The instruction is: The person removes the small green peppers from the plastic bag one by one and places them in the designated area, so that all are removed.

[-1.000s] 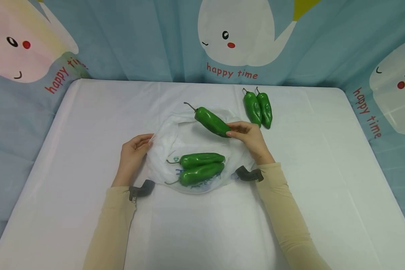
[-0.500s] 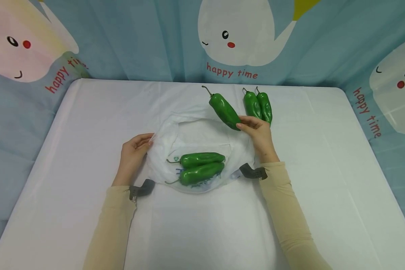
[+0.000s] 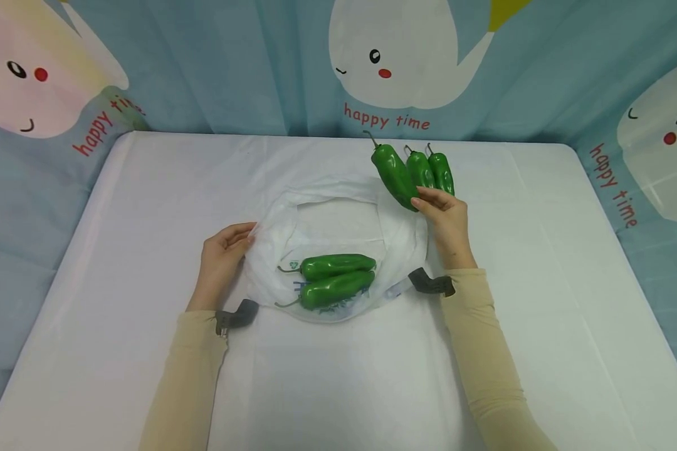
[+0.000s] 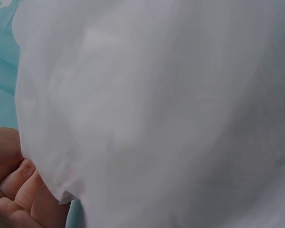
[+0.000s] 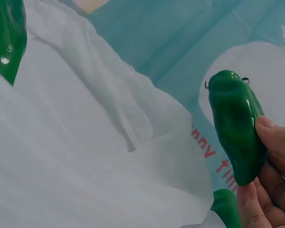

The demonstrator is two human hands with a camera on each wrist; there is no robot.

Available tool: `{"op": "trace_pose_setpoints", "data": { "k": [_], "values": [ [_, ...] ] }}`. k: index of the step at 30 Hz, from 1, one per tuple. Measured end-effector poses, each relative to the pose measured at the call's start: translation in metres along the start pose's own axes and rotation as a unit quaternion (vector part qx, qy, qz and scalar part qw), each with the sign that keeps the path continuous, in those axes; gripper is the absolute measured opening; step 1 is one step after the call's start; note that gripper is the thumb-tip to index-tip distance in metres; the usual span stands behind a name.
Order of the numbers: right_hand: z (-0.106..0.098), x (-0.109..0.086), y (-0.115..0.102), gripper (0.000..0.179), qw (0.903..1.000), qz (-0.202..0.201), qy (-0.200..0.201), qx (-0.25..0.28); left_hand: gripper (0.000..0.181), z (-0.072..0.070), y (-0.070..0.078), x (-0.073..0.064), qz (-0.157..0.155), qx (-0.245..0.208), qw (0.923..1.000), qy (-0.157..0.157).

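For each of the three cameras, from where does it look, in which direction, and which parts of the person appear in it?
Head: from above, forward and down at the table; both sleeved forearms, left hand gripping the white bag, right hand holding a green pepper.
Left wrist: close to the bag; only fingertips.
Right wrist: past the fingers at the held pepper.
Head and right wrist share that pepper.

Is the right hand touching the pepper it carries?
Touching. The right wrist view shows the right hand pinching the pepper near its tip.
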State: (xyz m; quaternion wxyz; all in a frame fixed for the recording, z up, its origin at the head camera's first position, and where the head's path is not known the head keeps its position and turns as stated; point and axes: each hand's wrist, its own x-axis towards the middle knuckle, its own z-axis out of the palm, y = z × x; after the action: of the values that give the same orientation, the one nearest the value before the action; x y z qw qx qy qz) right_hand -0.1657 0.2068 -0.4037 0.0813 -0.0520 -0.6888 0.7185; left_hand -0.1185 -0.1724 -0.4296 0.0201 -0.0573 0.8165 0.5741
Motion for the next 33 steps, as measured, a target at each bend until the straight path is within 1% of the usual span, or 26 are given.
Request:
{"op": "trace_pose_setpoints", "data": {
  "k": [6, 12, 18, 21, 30, 33],
  "values": [
    [-0.006, 0.003, -0.001, 0.019, 0.9996, 0.005, 0.024, 0.016, 0.033, 0.000, 0.000, 0.000, 0.007, 0.000, 1.0000, 0.005],
    [-0.010, 0.006, -0.001, 0.018, 0.9983, 0.007, 0.052, 0.025, 0.033, 0.000, -0.001, 0.001, 0.003, 0.001, 1.0000, 0.005],
    [-0.017, 0.006, -0.002, 0.022, 0.9972, 0.012, 0.069, 0.026, 0.032, 0.000, 0.000, 0.000, 0.001, 0.006, 1.0000, 0.005],
    [-0.021, 0.007, -0.003, 0.023, 0.9962, 0.015, 0.078, 0.036, 0.032, 0.001, 0.001, 0.000, 0.001, 0.006, 1.0000, 0.006],
    [-0.033, 0.011, -0.005, 0.019, 0.9877, 0.021, 0.119, 0.099, 0.031, 0.001, 0.001, 0.001, 0.001, 0.009, 0.9999, 0.008],
    [-0.037, 0.011, -0.005, 0.019, 0.9848, 0.024, 0.132, 0.110, 0.031, 0.001, 0.001, 0.001, 0.001, 0.011, 0.9999, 0.010]
  ]
}}
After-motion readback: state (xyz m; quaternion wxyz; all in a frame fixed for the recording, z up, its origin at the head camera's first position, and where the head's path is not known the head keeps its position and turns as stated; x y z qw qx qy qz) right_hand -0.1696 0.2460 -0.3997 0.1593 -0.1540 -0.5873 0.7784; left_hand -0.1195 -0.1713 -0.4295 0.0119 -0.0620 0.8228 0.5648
